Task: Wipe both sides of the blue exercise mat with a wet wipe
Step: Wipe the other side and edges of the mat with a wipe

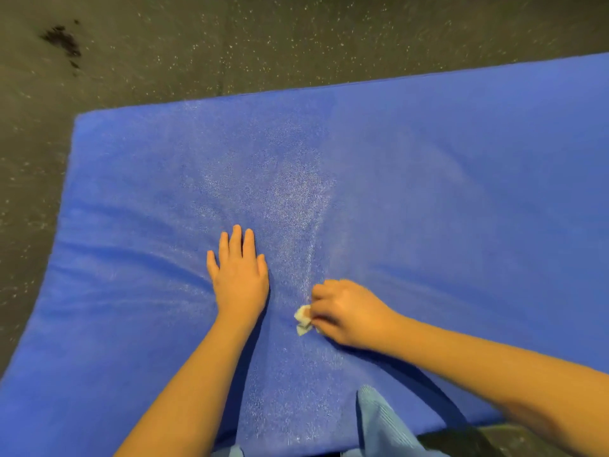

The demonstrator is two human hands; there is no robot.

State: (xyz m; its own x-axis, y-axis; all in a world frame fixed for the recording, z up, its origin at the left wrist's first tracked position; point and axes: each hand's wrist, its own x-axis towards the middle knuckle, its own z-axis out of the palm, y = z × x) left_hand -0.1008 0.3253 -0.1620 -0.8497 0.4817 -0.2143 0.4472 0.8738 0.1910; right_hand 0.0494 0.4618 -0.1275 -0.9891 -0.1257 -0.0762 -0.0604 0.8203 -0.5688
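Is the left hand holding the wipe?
No, the left hand lies flat on the mat; the right hand holds the wipe.

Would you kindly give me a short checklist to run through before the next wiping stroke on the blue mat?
1. Wet wipe secured in the right hand: ok, the fingers pinch it.
2. Wipe against the blue exercise mat: ok, it sits on the surface.
3. Left hand steadying the mat: ok, it presses flat with straight fingers.
4. Mat lying smooth: not ok, creases spread out to the left of the hands.
5. Whole top side covered: cannot tell, a damp sheen shows only in the middle.
6. Underside wiped: cannot tell, it faces the floor.
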